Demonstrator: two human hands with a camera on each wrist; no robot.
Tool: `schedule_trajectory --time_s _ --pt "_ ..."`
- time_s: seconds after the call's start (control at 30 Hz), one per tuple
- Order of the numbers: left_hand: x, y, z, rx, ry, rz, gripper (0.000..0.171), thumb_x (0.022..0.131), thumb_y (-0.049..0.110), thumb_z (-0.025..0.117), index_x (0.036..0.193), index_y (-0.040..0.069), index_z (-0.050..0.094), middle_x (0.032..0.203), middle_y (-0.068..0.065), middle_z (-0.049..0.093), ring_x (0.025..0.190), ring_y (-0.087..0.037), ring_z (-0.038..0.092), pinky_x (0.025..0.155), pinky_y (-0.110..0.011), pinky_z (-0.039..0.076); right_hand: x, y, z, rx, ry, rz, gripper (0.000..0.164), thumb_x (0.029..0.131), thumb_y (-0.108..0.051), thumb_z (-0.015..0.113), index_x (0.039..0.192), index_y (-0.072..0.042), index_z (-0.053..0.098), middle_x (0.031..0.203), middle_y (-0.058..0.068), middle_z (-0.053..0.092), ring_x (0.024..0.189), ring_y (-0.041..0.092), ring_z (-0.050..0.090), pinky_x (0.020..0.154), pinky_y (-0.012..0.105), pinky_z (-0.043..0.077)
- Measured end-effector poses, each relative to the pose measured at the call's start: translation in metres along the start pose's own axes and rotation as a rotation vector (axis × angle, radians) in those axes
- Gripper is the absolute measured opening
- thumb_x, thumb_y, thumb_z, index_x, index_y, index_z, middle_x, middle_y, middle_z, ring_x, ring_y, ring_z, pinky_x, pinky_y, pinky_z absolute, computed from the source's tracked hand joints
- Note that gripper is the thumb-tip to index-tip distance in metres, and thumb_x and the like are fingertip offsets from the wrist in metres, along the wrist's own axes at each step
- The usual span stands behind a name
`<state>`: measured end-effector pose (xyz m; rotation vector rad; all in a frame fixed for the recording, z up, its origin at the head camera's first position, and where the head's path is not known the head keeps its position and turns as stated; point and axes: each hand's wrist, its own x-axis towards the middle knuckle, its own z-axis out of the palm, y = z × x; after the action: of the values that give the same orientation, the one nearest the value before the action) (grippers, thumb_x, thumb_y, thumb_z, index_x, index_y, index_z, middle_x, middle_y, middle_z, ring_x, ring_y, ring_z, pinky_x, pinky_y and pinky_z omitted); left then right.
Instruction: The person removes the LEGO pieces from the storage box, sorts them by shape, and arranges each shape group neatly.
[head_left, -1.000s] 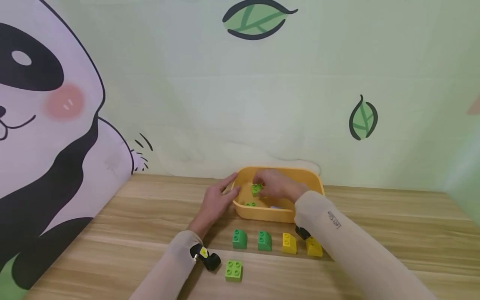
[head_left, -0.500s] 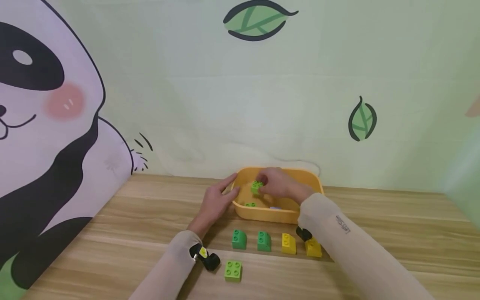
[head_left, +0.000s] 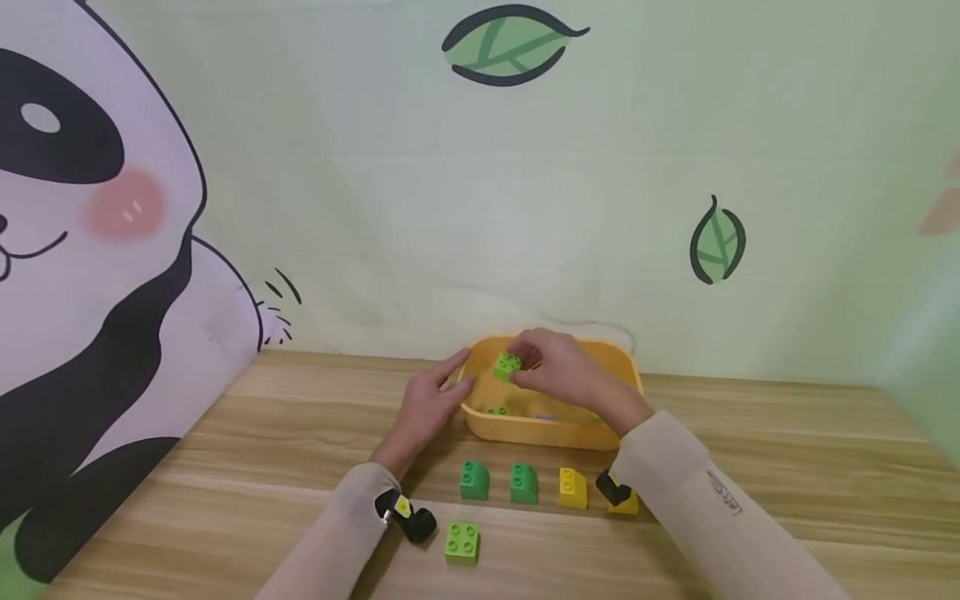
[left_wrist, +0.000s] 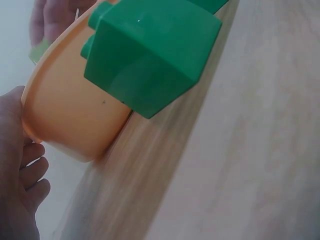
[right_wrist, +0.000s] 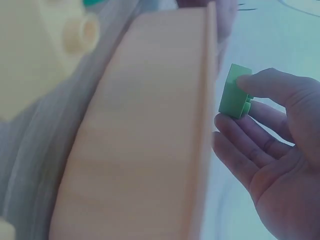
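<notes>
An orange-yellow plastic basket [head_left: 540,433] stands against the back wall. My left hand [head_left: 429,410] touches its left end, index finger and thumb spread at the rim, the other fingers loosely bent outside in the left wrist view. My right hand [head_left: 558,367] pinches a lime green toy building block [head_left: 507,367] over the basket's left part. In the right wrist view that block [right_wrist: 235,91] sits between thumb and fingertips, studs toward the palm. Another lime block [head_left: 497,412] shows inside the basket, partly hidden by the front wall, near a small blue-purple piece [head_left: 546,417].
In front of the basket stand two dark green blocks [head_left: 474,481] and a yellow block [head_left: 573,488]. A second yellow block [head_left: 624,503] is partly covered by the right wrist camera. Nearer lies a lime block [head_left: 461,543]. A printed panda backdrop [head_left: 375,233] rises behind the table.
My right hand has lifted the lime block a little and drawn back slightly, its forearm shifting right. My left hand has kept its place at the basket.
</notes>
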<state>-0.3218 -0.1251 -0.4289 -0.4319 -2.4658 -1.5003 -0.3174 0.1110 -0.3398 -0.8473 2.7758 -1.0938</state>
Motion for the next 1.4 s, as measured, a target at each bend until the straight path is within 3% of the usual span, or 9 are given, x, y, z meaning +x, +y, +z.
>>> schedule_trajectory --time_s 0.43,0.7,1.13,1.4 --pt "0.0 0.0 0.001 0.004 0.008 0.025 0.053 0.104 0.023 0.066 0.152 0.005 0.057 0.155 -0.01 0.056 0.146 -0.032 0.049 0.121 -0.05 0.037 -0.043 -0.014 0.004 0.03 0.087 -0.107 0.038 0.096 -0.014 0.08 0.131 -0.004 0.069 0.121 0.006 0.072 0.106 0.023 0.068 0.099 0.043 0.059" --pt "-0.001 0.002 0.001 0.007 0.006 0.027 0.052 0.104 0.024 0.066 0.152 0.006 0.058 0.155 -0.009 0.055 0.146 -0.031 0.049 0.121 -0.049 0.038 -0.063 -0.016 0.009 0.066 0.095 -0.077 0.037 0.096 -0.016 0.081 0.131 -0.009 0.07 0.12 0.001 0.071 0.107 0.022 0.068 0.099 0.045 0.059" --pt "-0.001 -0.001 0.001 0.018 -0.001 0.004 0.052 0.104 0.024 0.066 0.153 0.008 0.057 0.156 -0.007 0.055 0.147 -0.03 0.048 0.122 -0.049 0.037 -0.08 -0.015 0.016 0.073 0.097 -0.159 0.033 0.093 -0.008 0.082 0.124 -0.007 0.072 0.116 0.002 0.073 0.101 0.017 0.07 0.093 0.038 0.062" --pt "-0.001 0.001 0.001 0.017 -0.003 -0.001 0.052 0.104 0.024 0.066 0.153 0.008 0.058 0.156 -0.007 0.055 0.147 -0.03 0.047 0.121 -0.049 0.037 -0.084 -0.013 0.018 0.09 0.063 -0.14 0.034 0.092 -0.008 0.081 0.125 -0.008 0.072 0.119 0.001 0.073 0.102 0.018 0.07 0.094 0.038 0.061"
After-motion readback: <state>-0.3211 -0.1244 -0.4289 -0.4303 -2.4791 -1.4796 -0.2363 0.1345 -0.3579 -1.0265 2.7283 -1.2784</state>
